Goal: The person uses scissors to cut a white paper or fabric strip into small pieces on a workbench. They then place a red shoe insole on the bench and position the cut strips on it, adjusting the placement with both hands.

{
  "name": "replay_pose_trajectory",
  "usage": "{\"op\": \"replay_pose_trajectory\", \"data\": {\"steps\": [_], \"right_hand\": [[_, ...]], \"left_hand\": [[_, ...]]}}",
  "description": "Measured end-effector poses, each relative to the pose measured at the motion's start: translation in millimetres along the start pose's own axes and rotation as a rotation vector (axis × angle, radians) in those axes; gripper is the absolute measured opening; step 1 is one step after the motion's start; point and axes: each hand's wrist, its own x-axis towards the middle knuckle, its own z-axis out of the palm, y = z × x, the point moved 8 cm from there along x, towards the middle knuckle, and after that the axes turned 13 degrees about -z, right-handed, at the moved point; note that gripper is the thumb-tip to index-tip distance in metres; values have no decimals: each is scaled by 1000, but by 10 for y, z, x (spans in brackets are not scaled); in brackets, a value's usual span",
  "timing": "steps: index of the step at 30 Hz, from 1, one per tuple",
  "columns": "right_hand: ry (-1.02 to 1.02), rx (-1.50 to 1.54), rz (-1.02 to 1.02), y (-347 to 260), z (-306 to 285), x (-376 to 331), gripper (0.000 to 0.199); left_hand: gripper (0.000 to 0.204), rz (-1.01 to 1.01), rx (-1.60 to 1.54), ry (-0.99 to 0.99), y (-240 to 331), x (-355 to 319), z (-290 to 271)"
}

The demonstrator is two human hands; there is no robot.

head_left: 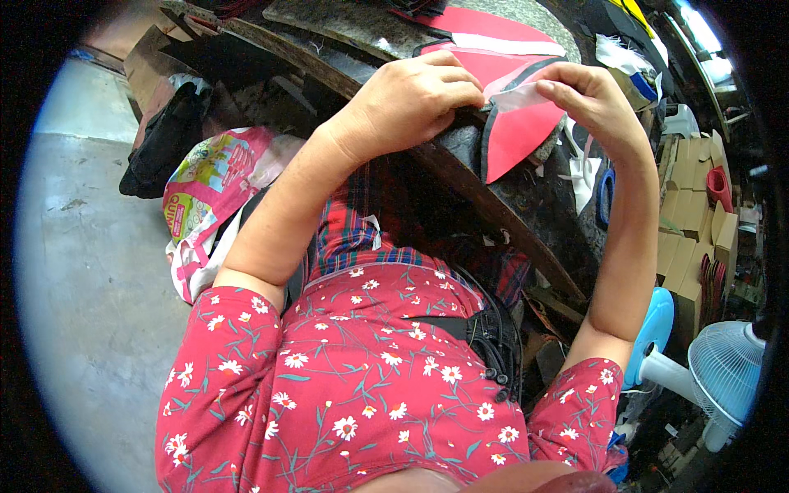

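The person sits at a dark, rounded worktable [460, 177], and both hands meet at its near edge over a red cut piece [522, 135] with a dark border.

Left hand [411, 99]: curled, fingers pressed together, bearing down on the red piece just left of its upper corner. The fingertips are hidden under the knuckles, so whether they pinch anything cannot be told.

Right hand [596, 99]: thumb and forefinger pinch a pale translucent strip [518, 97] and hold it lifted off the red piece's upper edge; the other fingers curl loosely behind.

Position of the work: the red piece lies on the worktable, its pointed lower end hanging over the near edge toward the person's lap.

Progress, as a judgement: the strip appears partly peeled, one end free in the pinch and the other still at the red piece beside the left hand. The step looks begun, not complete.

Further red and white pieces [493, 29] lie farther back on the worktable. A printed bag [209, 177] lies on the floor left of the worktable, an electric fan [723, 370] right of it.
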Motion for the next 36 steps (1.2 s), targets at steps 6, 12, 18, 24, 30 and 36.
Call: {"op": "replay_pose_trajectory", "data": {"steps": [6, 12, 18, 24, 30, 36], "right_hand": [[-171, -261, -16, 217, 118, 238, 22], [-192, -120, 3, 353, 139, 248, 21], [-176, -67, -4, 371, 110, 255, 22], [-65, -35, 144, 372, -361, -88, 26], [237, -87, 194, 775, -464, 14, 28], [234, -390, 284, 974, -357, 98, 35]], "left_hand": [[40, -65, -68, -72, -25, 13, 14], [50, -85, -14, -32, 39, 50, 15], [58, -60, 201, -42, 185, 46, 123], [50, -95, 189, -33, 219, 79, 123], [48, -115, 180, -49, 264, 106, 107], [42, -67, 120, -120, 304, 144, 91]]}}
